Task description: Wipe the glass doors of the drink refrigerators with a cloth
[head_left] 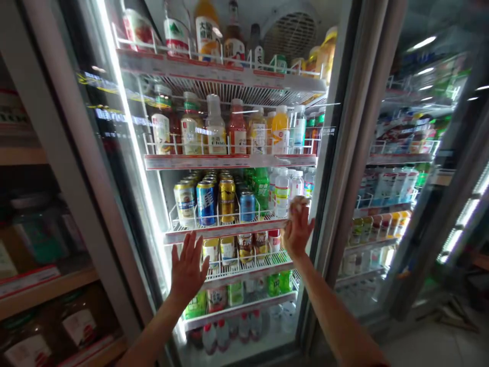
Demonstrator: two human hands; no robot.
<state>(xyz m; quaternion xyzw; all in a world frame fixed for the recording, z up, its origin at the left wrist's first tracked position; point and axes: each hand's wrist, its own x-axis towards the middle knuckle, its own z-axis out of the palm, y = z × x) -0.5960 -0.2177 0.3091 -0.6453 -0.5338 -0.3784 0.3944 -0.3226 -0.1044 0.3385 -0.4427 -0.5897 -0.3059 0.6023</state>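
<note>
Left hand (187, 267): yours spreads open, lower centre of frame.
Right hand (298, 233): you grip a blurred, crumpled cloth (300, 201), right of centre.
Cloth: likely light, soft; bunch its middle.

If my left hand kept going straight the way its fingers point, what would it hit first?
Probably the clear glass door pane, judging by faint reflections; your left hand may be touching it, depth is unclear. Behind it lies a red-and-white shelf edge.
</note>
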